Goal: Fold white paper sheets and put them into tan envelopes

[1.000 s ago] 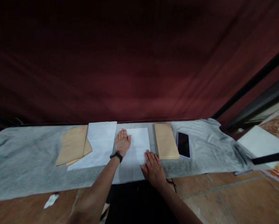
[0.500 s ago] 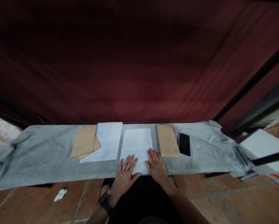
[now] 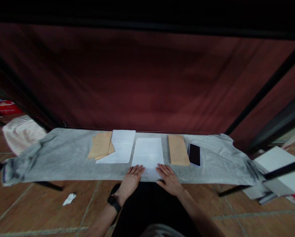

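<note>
A white sheet of paper (image 3: 148,152) lies in the middle of a table covered with grey cloth (image 3: 63,158). My left hand (image 3: 132,180), with a black wristband, rests flat on the sheet's near left corner, fingers spread. At the near right corner lies my right hand (image 3: 169,179), likewise flat with fingers apart. Neither hand holds anything. A brown envelope (image 3: 178,150) lies just right of the sheet.
A second white sheet (image 3: 120,148) and overlapping brown envelopes (image 3: 101,148) lie to the left. A black phone (image 3: 194,154) lies right of the single envelope. A dark red curtain hangs behind. A white board (image 3: 280,166) sits at far right, a paper scrap (image 3: 69,198) on the tiled floor.
My left hand has come back from the sheet's far left part to its near left corner. The right hand slid slightly nearer. The view has pulled back and tilted up.
</note>
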The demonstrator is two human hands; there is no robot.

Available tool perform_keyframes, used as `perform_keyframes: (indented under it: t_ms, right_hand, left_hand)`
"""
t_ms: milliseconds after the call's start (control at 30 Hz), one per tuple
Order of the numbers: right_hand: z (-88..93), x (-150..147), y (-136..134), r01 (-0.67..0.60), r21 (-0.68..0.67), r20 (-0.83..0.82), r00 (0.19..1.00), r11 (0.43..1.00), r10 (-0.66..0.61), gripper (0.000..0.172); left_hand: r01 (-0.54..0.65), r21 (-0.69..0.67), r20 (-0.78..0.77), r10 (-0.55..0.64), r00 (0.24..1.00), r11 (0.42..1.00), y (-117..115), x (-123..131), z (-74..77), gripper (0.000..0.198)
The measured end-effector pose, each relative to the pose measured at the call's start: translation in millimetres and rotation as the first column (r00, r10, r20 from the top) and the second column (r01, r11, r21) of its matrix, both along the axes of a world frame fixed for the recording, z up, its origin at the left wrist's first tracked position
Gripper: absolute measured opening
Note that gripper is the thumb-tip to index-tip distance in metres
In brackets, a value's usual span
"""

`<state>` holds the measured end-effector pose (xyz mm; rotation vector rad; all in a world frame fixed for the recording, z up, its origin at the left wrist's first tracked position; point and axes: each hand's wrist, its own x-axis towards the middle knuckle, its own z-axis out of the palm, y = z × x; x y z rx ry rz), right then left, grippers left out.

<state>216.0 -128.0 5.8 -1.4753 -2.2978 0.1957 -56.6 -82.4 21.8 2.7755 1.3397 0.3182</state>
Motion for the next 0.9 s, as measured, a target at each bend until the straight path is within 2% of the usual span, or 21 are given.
perform_keyframes:
  t_ms: [167, 333, 433, 500, 633, 767, 900]
  right_hand:
    - [4.2, 4.7, -10.7, -0.007, -0.042, -0.111, 0.994, 0.999, 0.002, 0.059]
    - [12.7, 7.3, -28.2, -0.06, -0.117, -0.302, 0.953, 0.991, 0.022, 0.044]
    - [23.8, 9.4, -39.9, -0.097, -0.171, -0.377, 0.926, 0.98, 0.026, 0.039]
    - [33.8, 10.8, -45.0, -0.095, -0.19, -0.405, 0.914, 0.977, 0.011, 0.037]
    - [63.4, 13.4, -43.9, -0.044, -0.143, -0.489, 0.872, 0.989, -0.032, 0.035]
    - [109.8, 17.3, -32.1, 0.004, -0.052, -0.626, 0.779, 0.999, -0.036, 0.033]
    - [157.6, 23.5, -13.8, 0.179, 0.064, -0.747, 0.661, 0.982, -0.072, 0.031]
  left_hand:
    - [0.024, 0.024, 0.04, -0.024, 0.999, 0.999, -25.2, -3.7, 3.0, 0.055]
    - [-0.076, -0.043, 0.199, 0.083, 0.977, 0.996, -38.6, -24.4, 8.0, 0.07]
    - [-0.121, -0.146, 0.385, 0.169, 0.907, 0.982, -39.4, -35.9, 9.1, 0.068]
    - [-0.15, -0.224, 0.518, 0.248, 0.819, 0.963, -38.8, -39.5, 10.4, 0.057]
    - [-0.188, -0.285, 0.674, 0.336, 0.658, 0.94, -32.2, -36.1, 20.7, 0.04]
    - [-0.209, -0.312, 0.757, 0.376, 0.535, 0.927, -17.0, -27.9, 42.5, 0.036]
    - [-0.176, -0.389, 0.814, 0.426, 0.395, 0.904, -7.0, -25.4, 64.9, 0.038]
